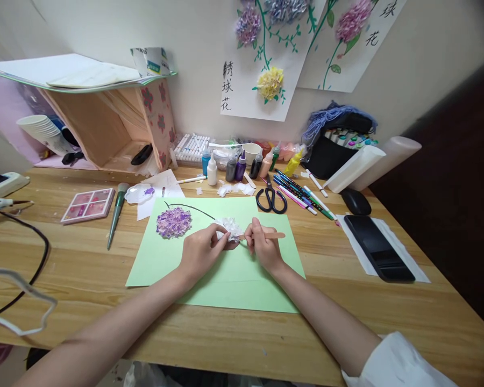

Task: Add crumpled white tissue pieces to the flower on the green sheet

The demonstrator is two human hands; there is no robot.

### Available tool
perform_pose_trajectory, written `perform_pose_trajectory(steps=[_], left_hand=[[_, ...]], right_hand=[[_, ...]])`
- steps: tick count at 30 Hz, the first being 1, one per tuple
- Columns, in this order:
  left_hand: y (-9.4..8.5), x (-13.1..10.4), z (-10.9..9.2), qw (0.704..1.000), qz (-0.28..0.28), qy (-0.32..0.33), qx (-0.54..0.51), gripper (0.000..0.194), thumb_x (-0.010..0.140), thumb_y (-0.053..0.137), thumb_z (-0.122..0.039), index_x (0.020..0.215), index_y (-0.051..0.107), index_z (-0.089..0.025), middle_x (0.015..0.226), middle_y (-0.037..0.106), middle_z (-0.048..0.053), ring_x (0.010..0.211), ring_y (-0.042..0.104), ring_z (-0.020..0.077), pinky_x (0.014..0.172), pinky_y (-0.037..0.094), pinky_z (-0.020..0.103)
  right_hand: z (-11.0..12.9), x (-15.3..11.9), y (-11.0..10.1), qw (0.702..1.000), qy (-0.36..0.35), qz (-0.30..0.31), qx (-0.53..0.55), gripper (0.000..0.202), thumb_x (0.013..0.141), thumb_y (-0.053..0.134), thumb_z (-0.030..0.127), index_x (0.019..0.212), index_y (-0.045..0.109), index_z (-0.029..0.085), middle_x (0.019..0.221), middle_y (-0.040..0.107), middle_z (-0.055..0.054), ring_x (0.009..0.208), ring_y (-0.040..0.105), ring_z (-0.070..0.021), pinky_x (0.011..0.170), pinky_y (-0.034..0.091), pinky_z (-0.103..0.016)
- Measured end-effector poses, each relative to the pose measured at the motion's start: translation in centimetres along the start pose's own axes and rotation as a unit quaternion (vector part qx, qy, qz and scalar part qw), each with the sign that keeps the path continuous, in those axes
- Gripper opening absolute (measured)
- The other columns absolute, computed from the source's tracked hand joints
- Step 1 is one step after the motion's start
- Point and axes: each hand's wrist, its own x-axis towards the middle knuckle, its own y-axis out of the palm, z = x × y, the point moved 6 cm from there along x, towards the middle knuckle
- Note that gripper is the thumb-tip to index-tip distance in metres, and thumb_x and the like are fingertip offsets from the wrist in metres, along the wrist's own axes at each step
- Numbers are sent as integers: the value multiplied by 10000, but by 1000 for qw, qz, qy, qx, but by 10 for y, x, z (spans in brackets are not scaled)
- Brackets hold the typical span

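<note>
Light green paper (242, 293) lies on the wooden table under both hands. On its left part is a purple-and-white paper hydrangea (173, 222), with a dark curved stem line running from it to the right. My left hand (205, 244) pinches the edge of a white ruffled paper flower (229, 228), partly hidden by the fingers. Just right of that flower, my right hand (265, 248) is closed around a flat wooden craft stick (274, 235). The stick's inner end is close to the flower; whether it touches is hard to see.
Black-handled scissors (271, 199), several pens (302, 193) and paint bottles (240, 167) stand or lie behind the paper. A phone (379, 247) is at right. Left are a makeup brush (116, 215), a pink palette (87, 205) and a cable (44, 247).
</note>
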Motion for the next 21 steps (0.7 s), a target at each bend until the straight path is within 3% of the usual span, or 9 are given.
perform_pose_trajectory(steps=[12, 21], left_hand=[[1, 0, 3, 1000, 0, -8, -4, 239, 851, 509, -393, 817, 638, -195, 531, 525, -50, 501, 487, 84, 529, 316, 196], [3, 0, 2, 1000, 8, -10, -7, 225, 848, 508, -377, 814, 642, -199, 532, 527, -49, 502, 486, 86, 523, 312, 198]], right_hand=[[11, -3, 2, 993, -74, 13, -88, 564, 969, 263, 413, 478, 443, 202, 409, 434, 22, 406, 438, -105, 515, 366, -254], [0, 1, 2, 1000, 17, -16, -5, 532, 949, 309, 471, 508, 432, 199, 370, 408, 46, 346, 411, -90, 437, 356, -226]])
